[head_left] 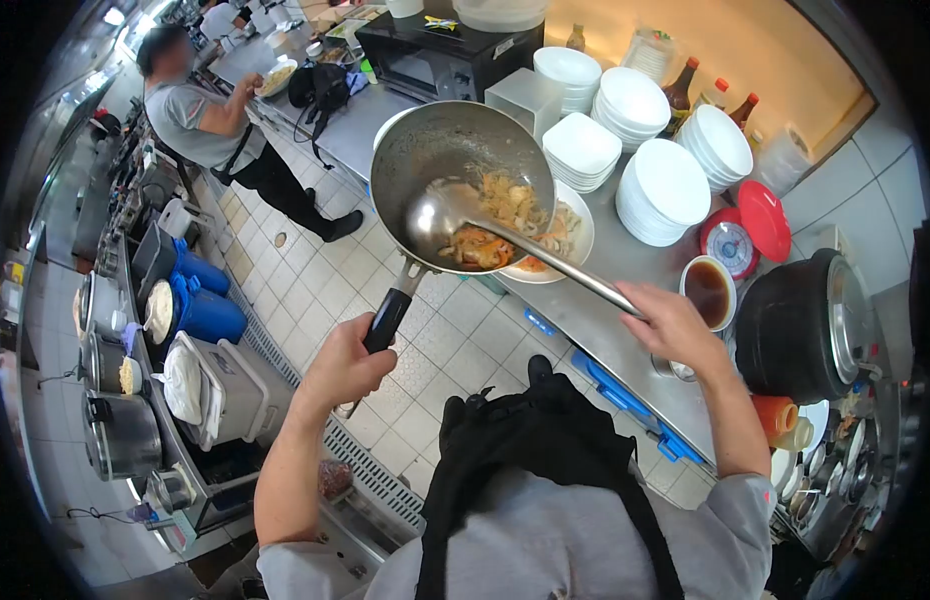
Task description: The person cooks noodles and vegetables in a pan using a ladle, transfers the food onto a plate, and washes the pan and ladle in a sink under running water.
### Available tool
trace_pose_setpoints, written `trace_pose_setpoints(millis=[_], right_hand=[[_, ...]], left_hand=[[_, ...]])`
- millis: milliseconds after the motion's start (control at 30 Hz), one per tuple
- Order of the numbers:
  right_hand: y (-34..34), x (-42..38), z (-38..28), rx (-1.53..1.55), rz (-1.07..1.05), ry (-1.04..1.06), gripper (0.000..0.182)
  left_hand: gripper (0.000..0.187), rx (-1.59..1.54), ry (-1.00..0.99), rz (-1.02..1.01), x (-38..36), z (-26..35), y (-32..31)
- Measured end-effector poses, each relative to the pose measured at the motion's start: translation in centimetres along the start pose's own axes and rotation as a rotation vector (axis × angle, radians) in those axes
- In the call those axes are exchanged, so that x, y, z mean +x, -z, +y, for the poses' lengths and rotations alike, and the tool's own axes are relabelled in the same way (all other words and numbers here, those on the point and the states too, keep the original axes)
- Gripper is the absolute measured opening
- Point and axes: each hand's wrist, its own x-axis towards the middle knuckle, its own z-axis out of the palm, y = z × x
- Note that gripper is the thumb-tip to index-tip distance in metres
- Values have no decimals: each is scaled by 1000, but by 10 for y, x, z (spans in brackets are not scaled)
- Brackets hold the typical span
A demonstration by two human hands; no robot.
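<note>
Now | left hand (343,368) clenched on wok (455,165) handle at 7 o'clock, likely heavy | right hand (673,328) grasping ladle (455,218) shaft's end | noodles (505,205) soft, slippery | plate (575,235) at 3 o'clock, fragile

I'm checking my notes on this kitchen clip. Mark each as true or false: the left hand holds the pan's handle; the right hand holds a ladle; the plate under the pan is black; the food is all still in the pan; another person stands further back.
1. The left hand holds the pan by its handle. True.
2. The right hand holds a ladle. True.
3. The plate under the pan is black. False: it is white.
4. All the food is in the pan. False: some lies on the plate.
5. Another person stands further back. True.
</note>
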Motion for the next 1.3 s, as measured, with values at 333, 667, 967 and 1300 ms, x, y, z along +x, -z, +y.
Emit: trace_pose_setpoints(millis=[333,667,967,1300], right_hand=[[-11,-23,21,-103,128,-111,46],[-68,12,43,133,326,-131,40],[-57,-40,49,-1,176,-240,40],[-74,-4,52,187,381,-305,40]], left_hand=[[19,503,-218,267,26,1,-11],[18,522,-261,250,47,1,-31],[19,597,-357,348,68,-13,-43],[19,608,-361,319,57,-8,-60]])
